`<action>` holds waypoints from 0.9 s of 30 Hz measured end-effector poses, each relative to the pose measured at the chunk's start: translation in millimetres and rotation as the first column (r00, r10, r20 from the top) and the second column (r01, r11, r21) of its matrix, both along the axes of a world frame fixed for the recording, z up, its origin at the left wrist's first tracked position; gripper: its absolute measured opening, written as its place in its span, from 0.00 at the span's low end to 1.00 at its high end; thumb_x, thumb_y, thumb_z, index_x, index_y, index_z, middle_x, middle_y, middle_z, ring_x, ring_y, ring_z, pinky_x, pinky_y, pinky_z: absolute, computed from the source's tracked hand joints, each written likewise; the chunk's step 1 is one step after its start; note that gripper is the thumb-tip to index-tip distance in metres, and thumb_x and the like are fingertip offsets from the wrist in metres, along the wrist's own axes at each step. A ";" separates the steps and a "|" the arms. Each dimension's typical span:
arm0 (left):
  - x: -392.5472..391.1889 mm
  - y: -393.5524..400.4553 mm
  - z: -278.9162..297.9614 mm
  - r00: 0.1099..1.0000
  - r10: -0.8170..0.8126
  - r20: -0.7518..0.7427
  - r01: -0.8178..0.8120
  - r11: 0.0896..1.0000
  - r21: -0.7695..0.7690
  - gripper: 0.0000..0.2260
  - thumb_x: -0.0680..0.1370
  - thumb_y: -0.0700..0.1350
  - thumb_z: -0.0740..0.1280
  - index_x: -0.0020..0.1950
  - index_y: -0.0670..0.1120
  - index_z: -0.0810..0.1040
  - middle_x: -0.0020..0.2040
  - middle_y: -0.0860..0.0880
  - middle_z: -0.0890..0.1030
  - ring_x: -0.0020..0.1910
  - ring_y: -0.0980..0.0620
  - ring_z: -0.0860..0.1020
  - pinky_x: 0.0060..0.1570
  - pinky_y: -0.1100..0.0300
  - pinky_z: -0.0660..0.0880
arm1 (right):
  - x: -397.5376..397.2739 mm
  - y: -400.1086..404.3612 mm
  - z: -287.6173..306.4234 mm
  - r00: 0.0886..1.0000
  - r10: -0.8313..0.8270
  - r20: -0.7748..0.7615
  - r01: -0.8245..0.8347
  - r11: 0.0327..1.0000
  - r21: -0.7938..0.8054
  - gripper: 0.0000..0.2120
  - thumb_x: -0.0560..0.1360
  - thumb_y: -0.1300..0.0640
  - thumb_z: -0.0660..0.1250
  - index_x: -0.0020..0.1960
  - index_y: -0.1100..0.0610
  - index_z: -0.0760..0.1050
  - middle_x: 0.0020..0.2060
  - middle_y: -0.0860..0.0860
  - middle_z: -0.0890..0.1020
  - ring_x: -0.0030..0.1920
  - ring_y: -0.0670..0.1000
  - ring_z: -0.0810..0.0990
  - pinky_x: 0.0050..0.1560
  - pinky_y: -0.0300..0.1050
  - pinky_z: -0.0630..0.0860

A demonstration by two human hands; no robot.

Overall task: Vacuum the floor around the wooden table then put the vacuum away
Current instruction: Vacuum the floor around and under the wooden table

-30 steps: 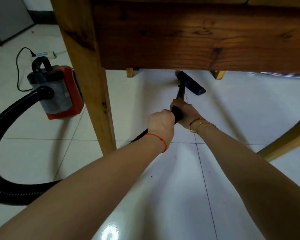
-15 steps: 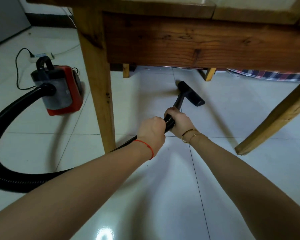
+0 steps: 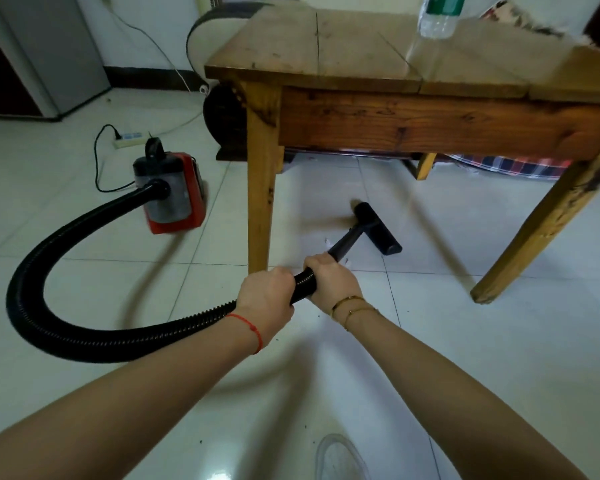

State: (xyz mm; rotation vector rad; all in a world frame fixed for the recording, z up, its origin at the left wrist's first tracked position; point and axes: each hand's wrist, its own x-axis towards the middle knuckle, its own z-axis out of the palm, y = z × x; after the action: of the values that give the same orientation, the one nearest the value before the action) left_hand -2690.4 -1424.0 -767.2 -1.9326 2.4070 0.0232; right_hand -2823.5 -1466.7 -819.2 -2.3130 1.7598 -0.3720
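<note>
Both hands grip the vacuum's tube: the left hand is wrapped around the ribbed black hose where it meets the wand, and the right hand is clenched just ahead of it on the smooth black wand. The white tiled floor carries everything. On it stands the wooden table, its near left leg just left of the hands and its near right leg slanting off toward the right edge. The hose curves in a wide loop across the floor's left side up to the red and grey vacuum body, which sits left of the near left leg. The black floor nozzle lies flat on the tiles under the table's front edge, between the two near legs. Behind the vacuum body, a white power strip lies near the wall. A clear plastic bottle stands on the tabletop toward its back right.
</note>
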 end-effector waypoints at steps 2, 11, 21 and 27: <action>4.7 7.5 3.5 1.000 -0.006 0.029 0.006 1.000 0.000 0.08 0.75 0.43 0.65 0.54 0.46 0.75 0.45 0.49 0.78 0.42 0.48 0.80 0.35 0.59 0.69 | 4.1 9.3 3.5 0.999 -0.003 -0.037 0.003 1.000 -0.013 0.14 0.71 0.57 0.69 0.55 0.57 0.71 0.54 0.55 0.77 0.54 0.57 0.78 0.47 0.48 0.77; -24.4 17.7 13.0 0.995 -0.083 0.062 0.083 0.996 -0.009 0.07 0.76 0.43 0.65 0.54 0.45 0.76 0.46 0.48 0.79 0.37 0.50 0.73 0.35 0.59 0.70 | -26.9 25.0 10.1 0.997 -0.068 -0.042 0.068 0.998 -0.004 0.12 0.71 0.61 0.68 0.53 0.58 0.71 0.53 0.54 0.77 0.46 0.57 0.79 0.43 0.46 0.77; -79.1 -14.8 -2.7 0.991 -0.130 0.029 0.129 0.991 0.036 0.08 0.76 0.40 0.65 0.55 0.45 0.74 0.43 0.49 0.77 0.37 0.50 0.74 0.34 0.59 0.67 | -80.7 4.5 -5.3 0.983 -0.176 -0.046 0.176 0.984 -0.013 0.11 0.71 0.63 0.67 0.53 0.60 0.71 0.53 0.56 0.77 0.47 0.58 0.79 0.45 0.48 0.78; -118.4 -37.9 -14.5 0.981 -0.192 -0.010 0.192 0.980 0.042 0.09 0.75 0.39 0.64 0.55 0.44 0.74 0.49 0.47 0.79 0.47 0.48 0.79 0.37 0.58 0.67 | -118.8 -11.9 -13.0 0.965 -0.256 -0.059 0.255 0.967 -0.021 0.09 0.71 0.65 0.66 0.51 0.61 0.72 0.51 0.56 0.77 0.54 0.59 0.77 0.47 0.51 0.79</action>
State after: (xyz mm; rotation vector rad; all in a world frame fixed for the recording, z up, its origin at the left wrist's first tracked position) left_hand -2808.8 -1461.9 -781.7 -1.6769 2.5633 0.0716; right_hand -2942.3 -1478.6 -832.2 -2.1305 2.0989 -0.3583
